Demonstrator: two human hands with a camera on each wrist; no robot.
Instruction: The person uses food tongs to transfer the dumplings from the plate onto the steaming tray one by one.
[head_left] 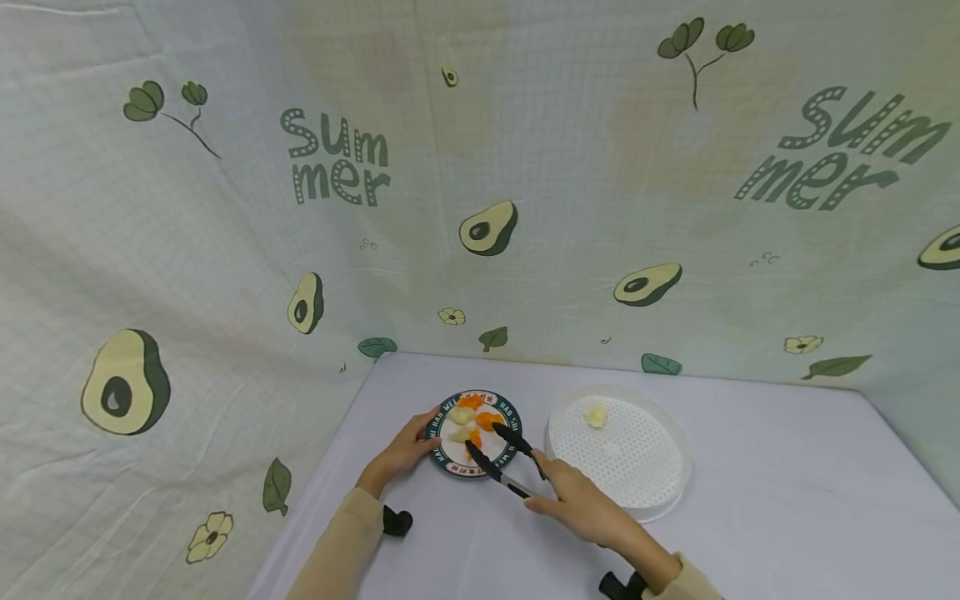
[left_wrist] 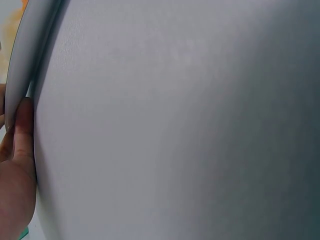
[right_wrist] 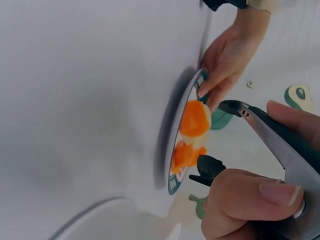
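We see two hands at work over a pale counter (head_left: 772, 467). The left hand (head_left: 405, 446) pinches the left rim of a green-bordered plate (head_left: 447, 454), where orange pieces (head_left: 489, 420) and pale yellow pieces (head_left: 461, 415) lie grouped. The right hand (head_left: 577, 500) grips black-and-silver tongs (head_left: 483, 463), fingers curled around the handles, the tips parted above the plate; we cannot tell whether they touch the food. Just to the plate's right, we note a round white perforated tray (head_left: 622, 458) with a single pale yellow chunk (head_left: 596, 416) toward its far side. Behind hangs a cloth (head_left: 570, 167) printed with avocados, leaves and "summer."
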